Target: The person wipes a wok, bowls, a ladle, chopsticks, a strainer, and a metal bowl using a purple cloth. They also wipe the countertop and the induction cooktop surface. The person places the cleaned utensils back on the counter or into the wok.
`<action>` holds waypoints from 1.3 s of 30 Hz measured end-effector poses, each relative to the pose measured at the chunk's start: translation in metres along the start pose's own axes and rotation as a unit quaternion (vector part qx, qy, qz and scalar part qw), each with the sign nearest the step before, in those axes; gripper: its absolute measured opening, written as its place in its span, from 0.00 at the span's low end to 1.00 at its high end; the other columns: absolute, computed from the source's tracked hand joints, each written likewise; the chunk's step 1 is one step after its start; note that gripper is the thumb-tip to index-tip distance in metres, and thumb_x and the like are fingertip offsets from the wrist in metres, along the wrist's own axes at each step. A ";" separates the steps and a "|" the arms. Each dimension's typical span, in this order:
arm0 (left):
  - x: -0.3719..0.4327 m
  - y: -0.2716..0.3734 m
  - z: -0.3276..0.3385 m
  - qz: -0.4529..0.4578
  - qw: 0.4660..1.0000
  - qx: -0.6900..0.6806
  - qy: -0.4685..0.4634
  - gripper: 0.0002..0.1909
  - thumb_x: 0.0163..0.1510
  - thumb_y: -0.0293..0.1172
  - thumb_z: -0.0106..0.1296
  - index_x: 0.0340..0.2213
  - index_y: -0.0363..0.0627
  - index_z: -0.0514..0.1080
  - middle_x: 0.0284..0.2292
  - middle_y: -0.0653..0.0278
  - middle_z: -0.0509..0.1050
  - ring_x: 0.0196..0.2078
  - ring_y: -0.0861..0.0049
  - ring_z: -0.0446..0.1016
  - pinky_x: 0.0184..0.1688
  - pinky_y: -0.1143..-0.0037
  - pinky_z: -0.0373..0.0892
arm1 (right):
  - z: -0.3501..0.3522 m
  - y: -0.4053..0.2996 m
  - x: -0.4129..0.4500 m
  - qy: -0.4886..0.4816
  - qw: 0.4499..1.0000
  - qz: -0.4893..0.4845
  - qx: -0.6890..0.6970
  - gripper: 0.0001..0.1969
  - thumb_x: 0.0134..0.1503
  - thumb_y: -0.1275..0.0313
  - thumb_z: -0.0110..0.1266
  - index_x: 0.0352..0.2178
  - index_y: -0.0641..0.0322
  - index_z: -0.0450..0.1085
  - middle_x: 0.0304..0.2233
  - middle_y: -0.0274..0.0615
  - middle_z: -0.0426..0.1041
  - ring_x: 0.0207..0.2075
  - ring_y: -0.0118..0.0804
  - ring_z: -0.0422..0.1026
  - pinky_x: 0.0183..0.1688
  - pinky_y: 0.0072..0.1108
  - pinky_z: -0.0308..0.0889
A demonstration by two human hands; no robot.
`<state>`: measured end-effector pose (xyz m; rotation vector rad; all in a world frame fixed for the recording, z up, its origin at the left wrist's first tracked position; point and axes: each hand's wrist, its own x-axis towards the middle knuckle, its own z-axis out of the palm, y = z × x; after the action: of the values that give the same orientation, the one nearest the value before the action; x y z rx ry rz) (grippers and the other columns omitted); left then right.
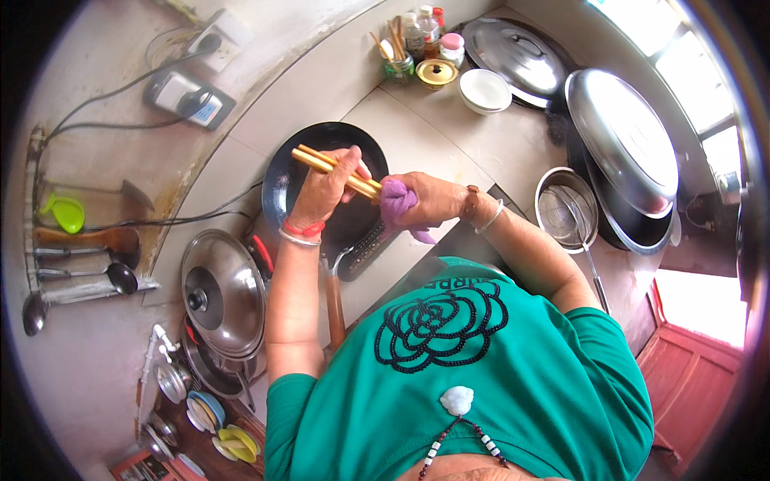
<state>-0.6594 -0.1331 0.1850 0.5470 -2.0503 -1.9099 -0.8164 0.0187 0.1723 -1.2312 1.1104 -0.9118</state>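
Observation:
My left hand (pixel 322 191) grips a bundle of light wooden chopsticks (pixel 313 159), tilted above a black wok (pixel 275 191). A purple cloth (pixel 397 198) is in my right hand (pixel 434 193), wrapped around the other end of the chopsticks; how many sticks it covers is hidden. Both hands are close together, the left over the wok and the right past its right rim. The wok's brown handle (pixel 334 300) points towards my body. Beside the handle shows a black panel with buttons (pixel 366 251), probably part of an induction cooker. The wok's inside is partly hidden by my left hand.
A lidded steel pan (pixel 222 294) stands left of the wok. At the back are a jar of utensils (pixel 400 69), a yellow lidded pot (pixel 437 73) and white bowls (pixel 484 90). A strainer with a whisk (pixel 565 207) lies right, near a large steel lid (pixel 622 141). Cables (pixel 228 211) run left.

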 end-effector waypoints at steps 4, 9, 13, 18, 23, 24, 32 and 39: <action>0.039 0.011 0.018 0.006 0.997 -0.031 0.066 0.25 0.58 0.49 0.43 0.19 0.40 0.69 0.15 0.65 0.69 0.13 0.84 0.65 0.14 0.83 0.61 | -0.025 0.031 -0.027 0.058 0.996 0.023 0.064 0.13 0.44 0.75 0.55 0.34 0.62 0.66 0.25 0.35 0.71 0.22 0.22 0.67 0.22 0.14 0.65; 0.119 0.009 -0.007 0.110 0.966 -0.092 0.213 0.22 0.58 0.48 0.43 0.23 0.40 0.67 0.16 0.63 0.68 0.11 0.80 0.65 0.15 0.80 0.63 | -0.042 0.065 -0.094 0.204 0.970 0.038 0.129 0.20 0.43 0.78 0.54 0.41 0.65 0.64 0.27 0.33 0.68 0.26 0.23 0.67 0.27 0.16 0.65; 0.193 0.005 -0.011 0.127 0.948 -0.062 0.284 0.22 0.58 0.45 0.43 0.21 0.38 0.67 0.15 0.62 0.68 0.12 0.79 0.67 0.16 0.80 0.66 | -0.036 0.076 -0.157 0.289 0.943 0.012 0.162 0.21 0.42 0.79 0.52 0.41 0.66 0.62 0.28 0.37 0.68 0.27 0.26 0.69 0.33 0.20 0.69; 0.280 -0.016 -0.011 0.145 0.937 0.033 0.315 0.23 0.57 0.44 0.44 0.19 0.35 0.67 0.15 0.62 0.69 0.11 0.79 0.67 0.14 0.80 0.65 | -0.029 0.073 -0.215 0.414 0.897 0.082 0.128 0.20 0.40 0.79 0.53 0.39 0.62 0.65 0.32 0.35 0.70 0.34 0.26 0.69 0.41 0.20 0.67; 0.343 -0.049 -0.012 0.086 0.919 0.136 0.359 0.22 0.56 0.45 0.46 0.19 0.36 0.67 0.14 0.62 0.69 0.11 0.79 0.68 0.14 0.80 0.65 | -0.028 0.094 -0.247 0.462 0.864 0.122 0.155 0.20 0.37 0.78 0.54 0.37 0.64 0.67 0.32 0.36 0.71 0.35 0.26 0.68 0.43 0.19 0.64; 0.352 -0.057 -0.011 0.084 0.921 0.139 0.354 0.22 0.56 0.45 0.46 0.19 0.36 0.67 0.14 0.62 0.69 0.11 0.79 0.68 0.14 0.80 0.65 | -0.029 0.097 -0.252 0.464 0.864 0.130 0.146 0.20 0.37 0.78 0.54 0.38 0.65 0.67 0.32 0.36 0.71 0.36 0.27 0.68 0.43 0.19 0.64; 0.403 -0.136 -0.010 -0.051 0.937 0.205 0.278 0.20 0.51 0.48 0.53 0.25 0.39 0.72 0.15 0.64 0.71 0.12 0.80 0.68 0.16 0.80 0.66 | -0.037 0.115 -0.266 0.487 0.848 0.152 0.146 0.21 0.37 0.78 0.54 0.38 0.65 0.66 0.34 0.37 0.70 0.36 0.28 0.69 0.43 0.20 0.64; 0.402 -0.140 -0.026 -0.097 0.990 0.041 0.093 0.15 0.47 0.27 0.56 0.38 0.44 0.67 0.31 0.68 0.72 0.32 0.80 0.71 0.36 0.76 0.67 | -0.030 0.139 -0.271 0.407 0.893 0.052 0.184 0.37 0.37 0.88 0.46 0.54 0.65 0.52 0.31 0.26 0.57 0.32 0.17 0.57 0.41 0.11 0.58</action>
<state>-0.9928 -0.3474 0.0283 0.9399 -2.0250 -1.8034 -0.9172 0.2904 0.0740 -0.4467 1.5331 -1.5373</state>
